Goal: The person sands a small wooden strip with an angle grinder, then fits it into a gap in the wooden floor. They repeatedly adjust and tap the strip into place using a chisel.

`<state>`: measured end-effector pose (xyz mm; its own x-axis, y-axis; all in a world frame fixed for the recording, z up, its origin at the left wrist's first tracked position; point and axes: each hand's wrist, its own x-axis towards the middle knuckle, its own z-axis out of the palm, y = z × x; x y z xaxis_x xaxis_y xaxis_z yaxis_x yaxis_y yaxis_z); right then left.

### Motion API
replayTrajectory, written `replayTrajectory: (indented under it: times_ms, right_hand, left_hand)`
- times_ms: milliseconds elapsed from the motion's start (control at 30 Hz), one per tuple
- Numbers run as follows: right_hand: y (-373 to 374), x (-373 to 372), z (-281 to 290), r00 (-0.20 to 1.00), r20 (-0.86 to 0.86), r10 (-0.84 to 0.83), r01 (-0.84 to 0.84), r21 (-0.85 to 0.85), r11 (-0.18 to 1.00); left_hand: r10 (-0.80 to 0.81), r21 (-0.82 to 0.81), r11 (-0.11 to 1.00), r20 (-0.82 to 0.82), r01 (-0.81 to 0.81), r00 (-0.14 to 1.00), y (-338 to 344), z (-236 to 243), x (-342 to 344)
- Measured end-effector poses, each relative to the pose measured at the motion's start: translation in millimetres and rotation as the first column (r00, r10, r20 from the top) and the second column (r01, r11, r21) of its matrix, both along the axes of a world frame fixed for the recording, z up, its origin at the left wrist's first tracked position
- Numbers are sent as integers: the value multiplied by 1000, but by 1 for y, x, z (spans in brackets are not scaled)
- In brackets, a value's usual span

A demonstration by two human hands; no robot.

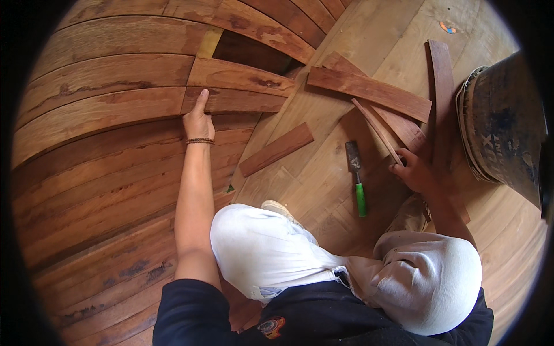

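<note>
Left hand (198, 121) at the lower edge of the planked structure (109, 108): thumb up on the face of the short end board (234, 101), right by its butt joint with the long plank beside it. Other fingers mostly hidden, can't tell how tightly they close. Right hand (412, 170) pinches the near end of a thin wood strip (375, 128) between thumb and fingers; strip slants away to the upper left, far tip in line with the near edge of the crossing board (372, 92), contact unclear.

Edges: the short end board's right end stops near the floor (323, 124). Above it, a second short board (239, 76), then a dark rectangular opening (249, 53) with a yellowish block (209, 43) at its left end.

Room: left forearm runs alongside the structure, past the left knee. A strip of floor separates the loose short piece (277, 150) from the chisel (353, 157), green handle toward the person. Right hand is tighter: chisel to its left, crossed boards ahead, long narrow board (442, 86) and bucket (501, 121) to its right.

Writing: bucket side has worn dark printed lettering, partly legible. Shirt (311, 314) has a small orange-red emblem (271, 327), any text too small to read. Far floor: small orange-and-blue item (447, 27), kind unclear.
</note>
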<state>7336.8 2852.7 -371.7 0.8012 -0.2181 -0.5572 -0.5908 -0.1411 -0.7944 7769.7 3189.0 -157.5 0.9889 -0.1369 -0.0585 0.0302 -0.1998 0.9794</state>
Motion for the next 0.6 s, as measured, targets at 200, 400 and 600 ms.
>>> replayTrajectory:
  times_ms: [200,400,600]
  right_hand:
    - [0,0,3,1000,-23,-12,13,22,1000]
    - [5,5,7,998,52,-22,23,-19,1000]
    - [0,9,12,1000,-15,7,-7,34,999]
  left_hand:
    - [114,112,988,-45,-108,992,-9,-15,-9]
    - [160,163,975,-30,-153,987,-14,-23,-17]
    - [44,104,994,-142,-30,989,-9,-14,-11]
